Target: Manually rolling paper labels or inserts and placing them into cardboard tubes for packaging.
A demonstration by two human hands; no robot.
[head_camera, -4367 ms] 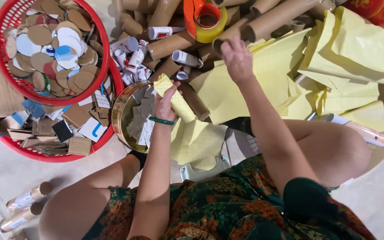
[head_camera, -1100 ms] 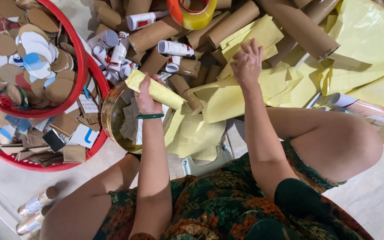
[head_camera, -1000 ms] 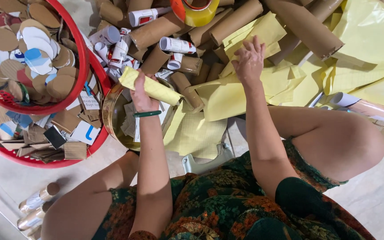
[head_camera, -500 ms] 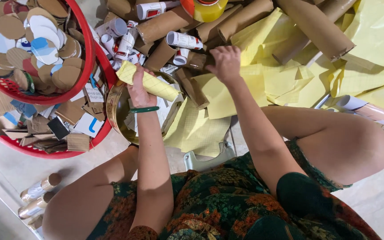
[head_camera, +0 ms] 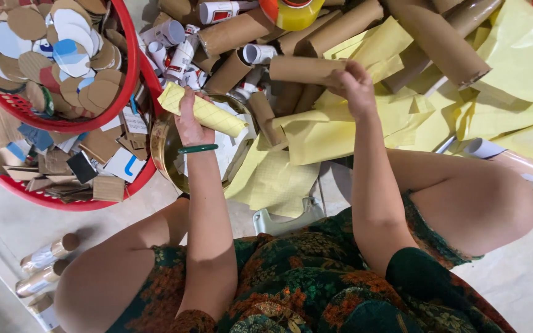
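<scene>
— What have we got in the left hand (head_camera: pixel 191 121)?

— We grip a tube wrapped in yellow gridded paper (head_camera: pixel 203 111), fingers closed round its near end. It lies slanted, its free end pointing right, above a round brass-coloured tin (head_camera: pixel 163 148) that sits just in front of our knees. A green bangle (head_camera: pixel 197 148) rings that wrist.

— And the right hand (head_camera: pixel 356 89)?

— We've closed it on the end of a bare brown cardboard tube (head_camera: pixel 303 69), held level, its length running left from the fingers. It hangs over the pile of cardboard tubes (head_camera: pixel 340 28) and the loose yellow paper sheets (head_camera: pixel 365 123) spread across the floor.

— So the two tubes are apart?

— Yes, well apart, one in each hand, the wrapped one to the left and lower.

— What lies around us?

— On the far left we see two red baskets (head_camera: pixel 132 68), the upper holding round cardboard discs (head_camera: pixel 63 55), the lower holding flat card scraps (head_camera: pixel 87 160). A roll of yellow tape (head_camera: pixel 296 9) sits at the top edge among the tubes. By our left knee a few finished tubes (head_camera: pixel 44 271) lie on the floor.
</scene>
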